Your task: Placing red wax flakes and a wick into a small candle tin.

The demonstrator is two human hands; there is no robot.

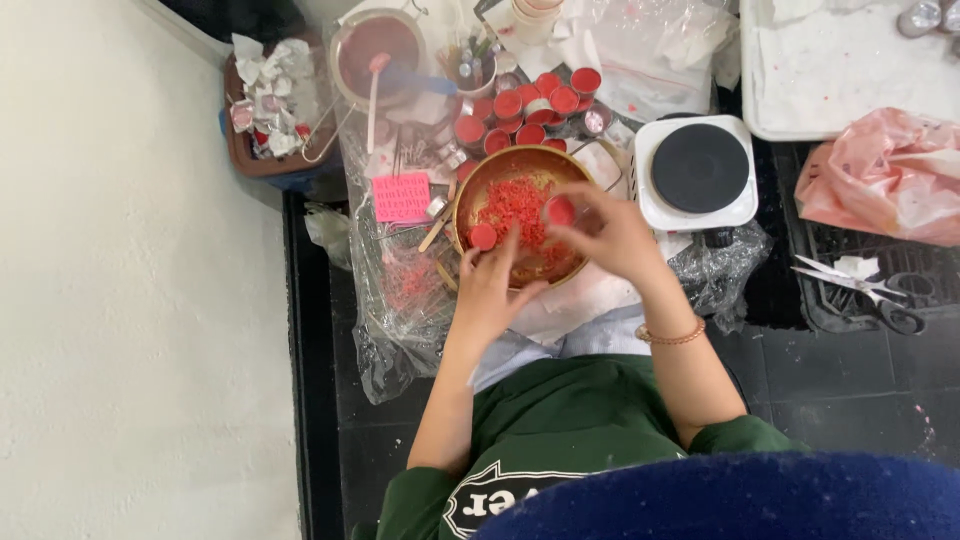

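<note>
A brass bowl (470,196) holding red crumbled shavings (512,203) sits on clear plastic sheeting in front of me. My left hand (490,292) is at the bowl's near left rim, fingers on a small round cup filled with red (483,237). Over the bowl's right side, my right hand (612,238) pinches another small red-filled cup (559,211). A beaded bracelet (670,337) is on my right wrist.
Several red-filled cups (530,108) cluster beyond the bowl. A white hot plate (699,168) stands to the right, a pan of red liquid (378,52) at the back left, a pink mould (401,197) beside the bowl. Scissors (868,288) and a pink bag (888,175) lie far right.
</note>
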